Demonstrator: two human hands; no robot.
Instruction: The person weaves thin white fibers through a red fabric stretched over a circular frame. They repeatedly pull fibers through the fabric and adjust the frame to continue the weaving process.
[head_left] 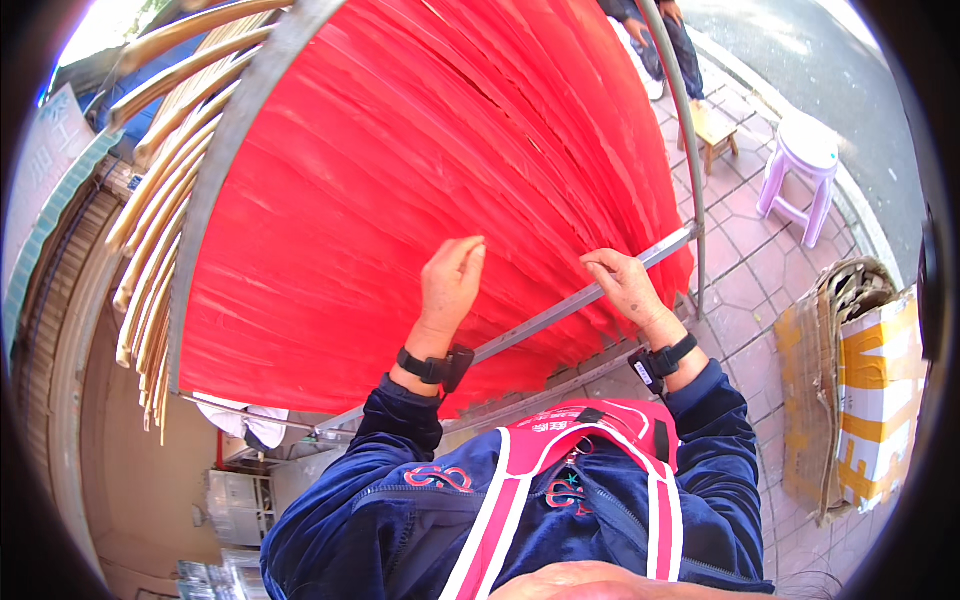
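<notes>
Both hands are raised over a large spread of red pleated fabric or paper (430, 150) on a metal frame. My left hand (448, 285) is in the middle, thumb and fingers pinched together near the red surface; anything between them is too small to make out. My right hand (628, 288), further right, is also pinched, just beside a grey metal bar (545, 315) that crosses diagonally below it; what it holds, if anything, is unclear. Several pale curved sticks (170, 150) jut out along the left beyond a grey curved rim (245, 110).
At the upper right another person's legs (675, 55) and hand show near a small wooden stool (715, 125). A white-and-purple stool (800, 175) stands on the pavement (740, 290) by the road. Folded cardboard (820, 400) leans at the right. A curved metal post (690, 170) rises beside the red spread.
</notes>
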